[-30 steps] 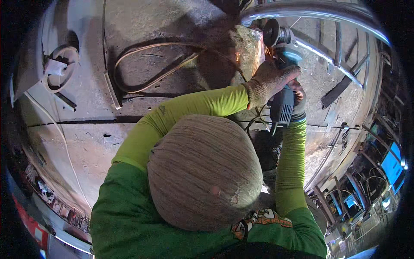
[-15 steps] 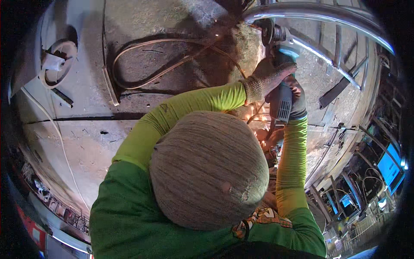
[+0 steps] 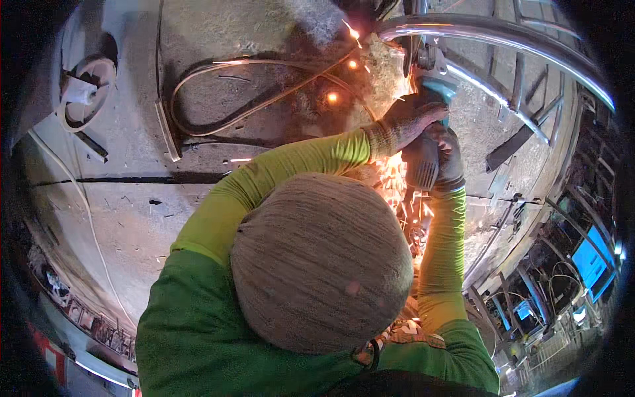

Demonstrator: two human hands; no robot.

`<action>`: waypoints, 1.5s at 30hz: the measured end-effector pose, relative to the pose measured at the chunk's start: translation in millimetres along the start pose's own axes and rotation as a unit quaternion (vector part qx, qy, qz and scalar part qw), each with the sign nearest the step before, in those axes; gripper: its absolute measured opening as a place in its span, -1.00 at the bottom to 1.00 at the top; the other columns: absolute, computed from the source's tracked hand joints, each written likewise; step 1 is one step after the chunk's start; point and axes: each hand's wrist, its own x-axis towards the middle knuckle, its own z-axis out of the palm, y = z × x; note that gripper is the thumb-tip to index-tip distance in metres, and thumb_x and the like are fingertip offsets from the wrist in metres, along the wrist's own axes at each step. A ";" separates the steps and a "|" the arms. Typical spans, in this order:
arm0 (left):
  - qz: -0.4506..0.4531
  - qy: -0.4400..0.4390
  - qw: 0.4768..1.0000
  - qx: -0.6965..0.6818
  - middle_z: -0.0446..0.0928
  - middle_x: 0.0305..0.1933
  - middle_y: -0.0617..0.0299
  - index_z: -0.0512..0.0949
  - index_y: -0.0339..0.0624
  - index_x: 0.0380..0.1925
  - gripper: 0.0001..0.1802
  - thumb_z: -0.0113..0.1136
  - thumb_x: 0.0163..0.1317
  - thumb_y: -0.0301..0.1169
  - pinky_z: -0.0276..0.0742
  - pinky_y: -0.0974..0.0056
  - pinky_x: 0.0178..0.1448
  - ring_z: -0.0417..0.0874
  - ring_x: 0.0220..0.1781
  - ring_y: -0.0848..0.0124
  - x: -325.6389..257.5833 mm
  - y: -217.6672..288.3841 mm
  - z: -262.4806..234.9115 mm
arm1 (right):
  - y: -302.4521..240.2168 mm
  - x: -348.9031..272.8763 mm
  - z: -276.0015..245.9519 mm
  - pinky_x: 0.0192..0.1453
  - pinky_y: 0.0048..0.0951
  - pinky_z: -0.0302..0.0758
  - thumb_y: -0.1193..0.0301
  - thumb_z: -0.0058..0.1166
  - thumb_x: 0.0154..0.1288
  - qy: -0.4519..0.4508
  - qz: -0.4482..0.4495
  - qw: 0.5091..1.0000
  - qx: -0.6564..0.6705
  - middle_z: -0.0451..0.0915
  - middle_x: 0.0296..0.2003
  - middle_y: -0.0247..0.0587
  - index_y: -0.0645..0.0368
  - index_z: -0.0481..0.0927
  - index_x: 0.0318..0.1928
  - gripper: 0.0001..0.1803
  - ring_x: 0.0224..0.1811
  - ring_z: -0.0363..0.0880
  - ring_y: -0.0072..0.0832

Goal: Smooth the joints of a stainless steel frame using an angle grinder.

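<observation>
A stained floor (image 3: pixel 112 225) spreads beneath a power grinder (image 3: pixel 421 167); on its near side leans a person (image 3: pixel 198 311) in green. A shiny curved pipe (image 3: pixel 509 41) arches past the grinder's far end, and a cable (image 3: pixel 278 62) loops to its left. The grinder lies inside a two-handed grip, disc end poking out beyond: gloved left hand (image 3: pixel 411 122) clamped behind its head, gloved right hand (image 3: pixel 450 152) clamped around its body farther back. Orange sparks (image 3: pixel 394 175) spray beneath it.

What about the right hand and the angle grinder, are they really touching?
Touching. The head view shows the right hand gripping the angle grinder, its fingers curled against the dark body with no gap.
</observation>
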 end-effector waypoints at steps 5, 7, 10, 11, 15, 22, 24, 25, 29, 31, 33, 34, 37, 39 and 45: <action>-0.121 0.004 0.990 -0.074 0.57 -0.37 0.31 0.58 -0.17 -0.29 -0.77 0.25 0.27 -0.23 0.55 0.33 -0.25 0.60 -0.39 0.48 -0.4 0.7 -1.1 | 9.1 6.2 -23.1 -0.05 -0.40 0.58 0.32 -0.07 0.32 -0.010 -0.043 0.999 -0.011 0.63 -0.18 -0.16 0.36 0.48 0.04 -0.61 -0.20 0.65 -0.41; -0.170 -0.001 0.976 -0.138 0.58 -0.36 0.31 0.58 -0.18 -0.26 -0.78 0.26 0.26 -0.26 0.56 0.34 -0.26 0.60 -0.41 0.49 -1.7 11.2 -2.9 | 12.0 13.6 -26.8 -0.07 -0.45 0.54 0.30 -0.11 0.35 -0.013 -0.064 0.993 -0.100 0.61 -0.21 -0.18 0.35 0.48 0.04 -0.61 -0.22 0.60 -0.45; -0.175 0.034 0.975 -0.136 0.58 -0.42 0.28 0.57 -0.18 -0.25 -0.83 0.28 0.22 -0.38 0.57 0.32 -0.28 0.61 -0.44 0.47 -1.8 6.6 7.2 | 27.2 11.6 -54.6 -0.03 -0.46 0.52 0.24 -0.14 0.38 -0.012 -0.057 0.995 -0.082 0.59 -0.25 -0.20 0.35 0.48 0.02 -0.58 -0.25 0.56 -0.47; -0.153 0.019 0.987 -0.049 0.57 -0.43 0.29 0.57 -0.19 -0.22 -0.82 0.25 0.27 -0.34 0.57 0.32 -0.29 0.60 -0.43 0.48 -1.7 9.9 9.5 | 36.7 10.9 -74.3 -0.03 -0.45 0.53 0.22 -0.15 0.38 -0.012 -0.054 0.995 -0.078 0.60 -0.25 -0.19 0.35 0.48 0.01 -0.57 -0.24 0.57 -0.46; -0.142 0.017 0.983 -0.119 0.58 -0.41 0.28 0.57 -0.21 -0.23 -0.85 0.26 0.25 -0.42 0.56 0.32 -0.32 0.59 -0.45 0.50 -2.7 1.5 4.6 | -7.5 -3.6 11.3 0.00 -0.36 0.57 0.24 -0.08 0.31 -0.120 -0.011 0.991 -0.056 0.62 -0.23 -0.13 0.35 0.50 -0.01 -0.57 -0.24 0.60 -0.42; -0.136 -0.006 0.982 -0.128 0.56 -0.37 0.31 0.56 -0.19 -0.26 -0.87 0.24 0.27 -0.39 0.57 0.30 -0.32 0.58 -0.39 0.52 -9.7 -5.7 -0.2 | 44.0 9.0 -63.6 0.01 -0.34 0.57 0.25 -0.07 0.28 -0.016 0.006 1.000 -0.012 0.61 -0.10 -0.04 0.32 0.47 0.04 -0.56 -0.13 0.63 -0.28; -0.150 0.000 0.979 -0.137 0.55 -0.38 0.28 0.55 -0.19 -0.26 -0.86 0.24 0.26 -0.39 0.58 0.31 -0.30 0.59 -0.38 0.50 -13.9 -35.7 -9.3 | 68.6 11.6 -78.5 -0.08 -0.19 0.63 0.13 -0.02 0.22 0.038 0.053 0.996 0.068 0.60 -0.06 0.06 0.30 0.44 0.09 -0.45 -0.14 0.65 -0.13; -0.207 0.005 0.961 -0.185 0.55 -0.41 0.28 0.54 -0.23 -0.27 -0.84 0.24 0.27 -0.38 0.58 0.31 -0.31 0.59 -0.39 0.50 -25.6 -20.2 -1.9 | 76.4 3.3 -89.7 -0.08 -0.19 0.63 0.13 -0.02 0.22 0.043 0.051 0.995 0.069 0.60 -0.06 0.06 0.30 0.44 0.09 -0.45 -0.14 0.65 -0.13; -0.152 -0.002 0.986 0.074 0.67 -0.26 0.13 0.57 -0.22 -0.14 -0.53 0.31 0.11 -0.07 0.59 0.26 -0.03 0.71 -0.26 0.31 -40.5 -29.9 1.2 | 97.4 -22.0 -120.9 0.32 -0.13 0.42 0.28 0.01 0.14 -0.007 0.023 1.000 0.003 0.52 0.10 0.01 0.31 0.34 0.24 -0.35 0.14 0.52 -0.17; -0.143 -0.040 0.986 0.078 0.68 -0.27 0.11 0.59 -0.21 -0.17 -0.53 0.30 0.10 -0.06 0.58 0.23 -0.01 0.72 -0.27 0.29 -39.0 -14.0 12.0 | 75.1 -36.1 -96.4 0.33 -0.07 0.40 0.32 0.02 0.10 0.030 0.021 0.999 0.027 0.50 0.12 0.03 0.32 0.35 0.23 -0.35 0.13 0.52 -0.12; -0.174 -0.085 0.972 0.134 0.69 -0.31 0.13 0.61 -0.20 -0.21 -0.55 0.29 0.09 -0.04 0.58 0.24 -0.03 0.72 -0.26 0.31 -33.9 9.3 18.6 | 100.7 -36.3 -156.4 0.33 -0.06 0.40 0.32 0.03 0.07 0.050 0.011 0.991 0.125 0.50 0.11 0.03 0.32 0.34 0.23 -0.33 0.12 0.52 -0.09; -0.183 -0.050 0.975 0.119 0.68 -0.34 0.15 0.61 -0.20 -0.23 -0.56 0.28 0.10 -0.04 0.58 0.24 -0.04 0.72 -0.26 0.31 -32.7 13.0 14.7 | 91.1 -26.0 -124.2 0.32 -0.06 0.41 0.32 0.03 0.07 0.004 0.000 0.990 0.139 0.52 0.10 0.04 0.32 0.34 0.23 -0.33 0.12 0.52 -0.09; -0.145 0.017 0.982 0.120 0.68 -0.40 0.19 0.62 -0.19 -0.28 -0.59 0.25 0.10 -0.05 0.59 0.27 -0.09 0.72 -0.32 0.34 -28.4 6.8 17.0 | 56.9 -15.0 -89.2 0.28 -0.04 0.46 0.32 0.03 0.04 -0.108 0.002 0.975 0.194 0.53 0.07 0.09 0.33 0.33 0.24 -0.31 0.10 0.54 -0.06; -0.173 0.010 0.982 0.081 0.68 -0.42 0.19 0.63 -0.19 -0.34 -0.61 0.24 0.10 -0.06 0.59 0.27 -0.11 0.71 -0.35 0.35 -21.0 21.3 19.6 | 19.6 -13.4 -45.2 0.18 -0.05 0.55 0.32 0.04 0.04 -0.172 0.065 0.972 0.148 0.53 0.08 0.14 0.33 0.33 0.24 -0.30 0.07 0.58 -0.02; -0.134 -0.070 0.988 -0.010 0.60 -0.41 0.17 0.53 -0.29 -0.28 -0.75 0.26 0.23 -0.30 0.56 0.26 -0.32 0.63 -0.42 0.39 3.8 9.7 13.0 | 13.6 -0.1 -39.2 -0.08 -0.03 0.64 0.19 0.03 0.16 -0.056 0.076 0.984 0.153 0.62 -0.08 0.05 0.25 0.43 0.14 -0.43 -0.17 0.66 -0.06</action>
